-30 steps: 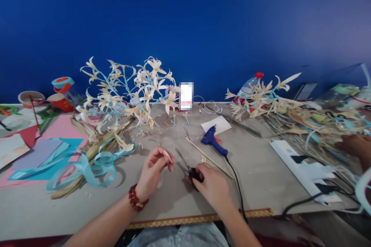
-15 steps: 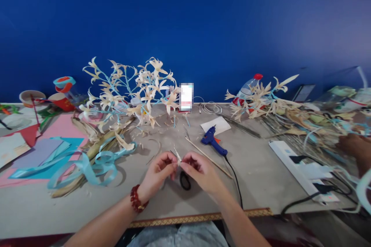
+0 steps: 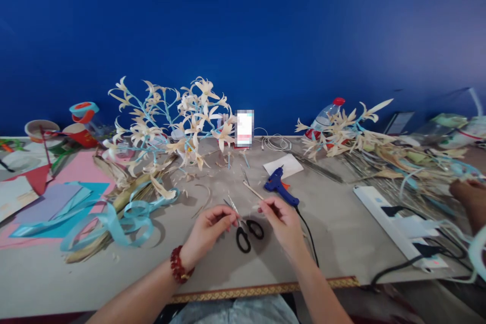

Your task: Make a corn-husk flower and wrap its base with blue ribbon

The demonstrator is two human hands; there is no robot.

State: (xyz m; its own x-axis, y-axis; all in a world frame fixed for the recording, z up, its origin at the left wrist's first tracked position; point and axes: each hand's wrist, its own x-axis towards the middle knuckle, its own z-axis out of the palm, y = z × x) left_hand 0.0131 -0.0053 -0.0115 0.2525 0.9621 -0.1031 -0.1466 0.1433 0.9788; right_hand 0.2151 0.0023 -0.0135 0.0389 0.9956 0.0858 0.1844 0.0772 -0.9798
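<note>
My left hand [image 3: 213, 227], with a red bead bracelet at the wrist, is closed in a pinch; whatever lies between its fingertips is too small to make out. To the right, my right hand [image 3: 281, 224] also pinches, and a tiny pale bit seems to show at its fingertips. Between the hands, black-handled scissors [image 3: 243, 241] lie on the table with their blades pointing away from me. A thin wooden stick [image 3: 253, 190] runs under or behind my right hand. Beyond that hand lies a blue glue gun [image 3: 280, 186] with its cord.
Pale flowers on blue stems [image 3: 197, 126] stand at the back left. Blue ribbon [image 3: 125, 223] curls over husks and coloured paper. At right lie a white power strip [image 3: 379, 220], dried stalks and another person's hand [image 3: 469, 200]. A phone [image 3: 244, 129] stands by the wall.
My hands, together over the scissors before, have moved apart. The right one shifted to the right, over the stick, uncovering both scissor handles. The other person's hand moved slightly right.
</note>
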